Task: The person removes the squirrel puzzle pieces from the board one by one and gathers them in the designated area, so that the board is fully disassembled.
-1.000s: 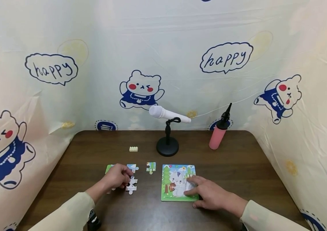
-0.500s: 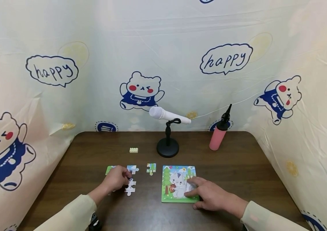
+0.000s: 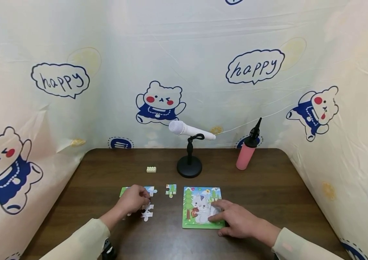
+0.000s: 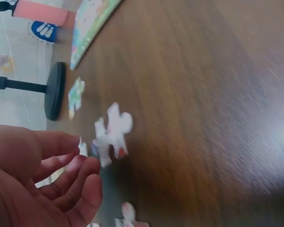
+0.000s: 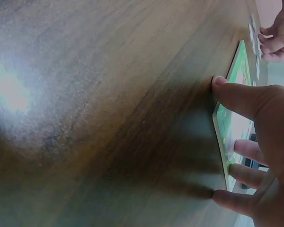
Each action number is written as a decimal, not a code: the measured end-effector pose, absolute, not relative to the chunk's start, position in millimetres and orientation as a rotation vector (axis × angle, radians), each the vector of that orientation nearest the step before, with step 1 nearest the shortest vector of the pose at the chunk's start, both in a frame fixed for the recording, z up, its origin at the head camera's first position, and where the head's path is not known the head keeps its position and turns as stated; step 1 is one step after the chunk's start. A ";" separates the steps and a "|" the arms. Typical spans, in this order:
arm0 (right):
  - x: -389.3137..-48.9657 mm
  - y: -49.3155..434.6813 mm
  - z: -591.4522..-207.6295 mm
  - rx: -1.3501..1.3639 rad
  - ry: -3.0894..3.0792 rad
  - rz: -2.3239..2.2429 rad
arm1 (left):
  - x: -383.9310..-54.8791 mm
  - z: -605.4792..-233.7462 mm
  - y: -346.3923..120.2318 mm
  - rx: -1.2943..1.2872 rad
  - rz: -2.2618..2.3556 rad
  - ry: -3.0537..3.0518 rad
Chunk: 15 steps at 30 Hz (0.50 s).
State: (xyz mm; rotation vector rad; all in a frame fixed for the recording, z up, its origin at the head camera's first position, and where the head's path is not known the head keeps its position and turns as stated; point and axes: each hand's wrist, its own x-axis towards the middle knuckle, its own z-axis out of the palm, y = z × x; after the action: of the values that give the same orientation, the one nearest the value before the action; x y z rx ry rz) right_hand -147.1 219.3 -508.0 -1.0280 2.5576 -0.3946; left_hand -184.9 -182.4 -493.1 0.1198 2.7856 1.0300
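My left hand (image 3: 133,199) hovers low over several loose jigsaw pieces on the left, its fingers loosely bent. Beside its fingertips lies a white-grey jigsaw piece (image 4: 117,130); in the left wrist view nothing shows held between the fingers, though contact with the piece is hard to judge. A sky-blue piece (image 3: 150,190) and a green piece (image 3: 123,190) are partly covered by this hand. With fingers spread, my right hand (image 3: 237,219) rests on the puzzle board (image 3: 192,224), which carries a white cartoon animal among trees. Its thumb (image 5: 221,81) touches the board's near edge.
A green-and-blue jigsaw piece (image 3: 171,189) lies between the hands. Farther back are a cream toy brick (image 3: 151,169), a white microphone (image 3: 192,130) on a black stand (image 3: 189,166), and a pink hand pump (image 3: 245,157). Patterned cloth (image 3: 203,54) surrounds the table.
The white-grey piece under the left fingers has shifted slightly left and toward me, then stays put. The left hand moves only a little. The right hand keeps its place on the board.
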 end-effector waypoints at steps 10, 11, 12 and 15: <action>-143.6 225.1 -514.6 -1.101 2.594 -0.414 | -189.6 -479.4 -129.3 0.289 1.147 2.666; -143.4 225.4 -514.5 -1.101 2.599 -0.421 | -189.8 -478.6 -121.9 0.309 1.153 2.647; -143.3 225.8 -514.6 -1.100 2.604 -0.429 | -189.9 -477.9 -114.4 0.329 1.151 2.630; -143.6 227.1 -514.7 -1.090 2.629 -0.447 | -190.5 -477.7 -93.1 0.375 1.144 2.575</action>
State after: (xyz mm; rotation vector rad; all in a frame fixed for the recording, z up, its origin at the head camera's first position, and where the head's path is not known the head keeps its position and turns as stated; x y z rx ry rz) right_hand -143.6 227.1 -514.7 -1.0898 2.6294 -0.4469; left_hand -190.5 -93.1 -477.7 0.3749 2.5755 1.1439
